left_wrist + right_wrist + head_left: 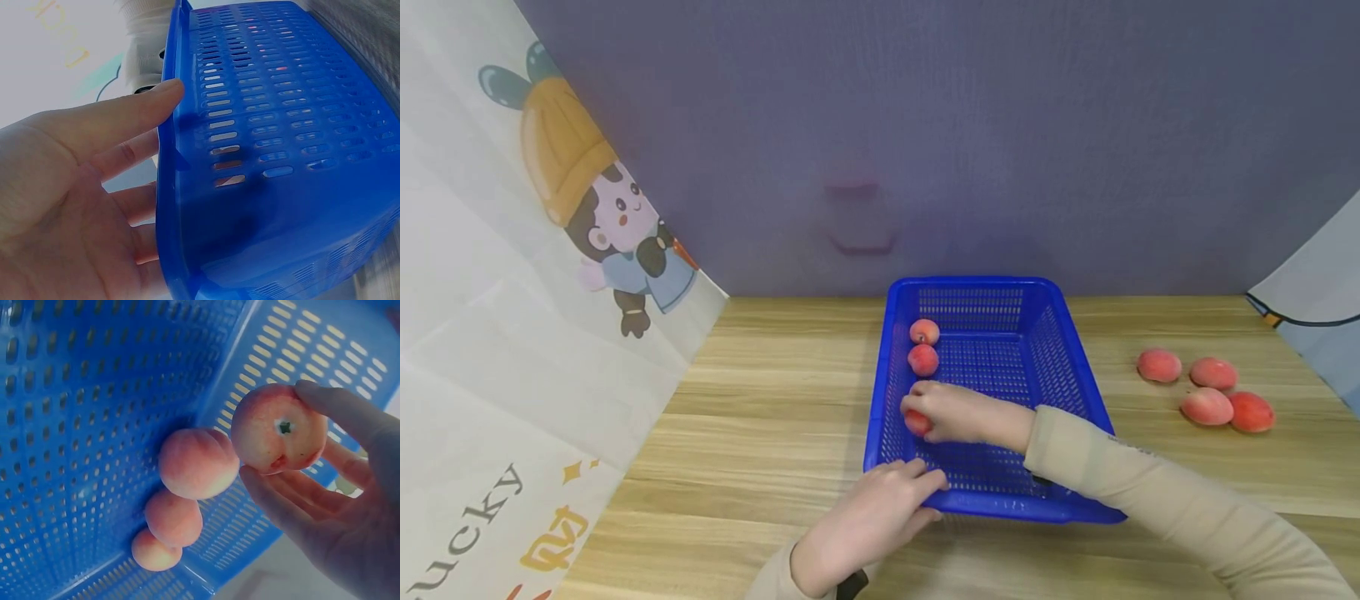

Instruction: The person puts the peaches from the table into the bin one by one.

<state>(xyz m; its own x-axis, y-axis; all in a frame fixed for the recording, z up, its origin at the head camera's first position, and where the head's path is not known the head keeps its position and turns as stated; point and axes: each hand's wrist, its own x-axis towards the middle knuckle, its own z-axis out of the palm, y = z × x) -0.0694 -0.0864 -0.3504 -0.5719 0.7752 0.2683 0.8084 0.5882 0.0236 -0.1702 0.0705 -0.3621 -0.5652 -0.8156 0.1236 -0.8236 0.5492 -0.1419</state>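
My right hand (951, 410) is inside the blue plastic basket (1078, 383) by its left wall. It pinches a peach (278, 431) between thumb and fingers; in the right wrist view the stem end shows. Below the held peach, three more sit in a row along the wall: a near peach (197, 464), a middle peach (174, 517) and a far peach (156, 551). The head view shows only two of that row beyond the hand. At the front left corner, my left hand (880, 510) grips the basket's rim (167, 187), thumb outside and fingers over the edge.
Several loose peaches (1207, 407) lie in a group on the wooden table (775, 433), right of the basket. A dark grey panel (962, 150) stands behind the table. A white sheet with a cartoon figure (617, 208) covers the left side. A black cable (1307, 322) runs at the right.
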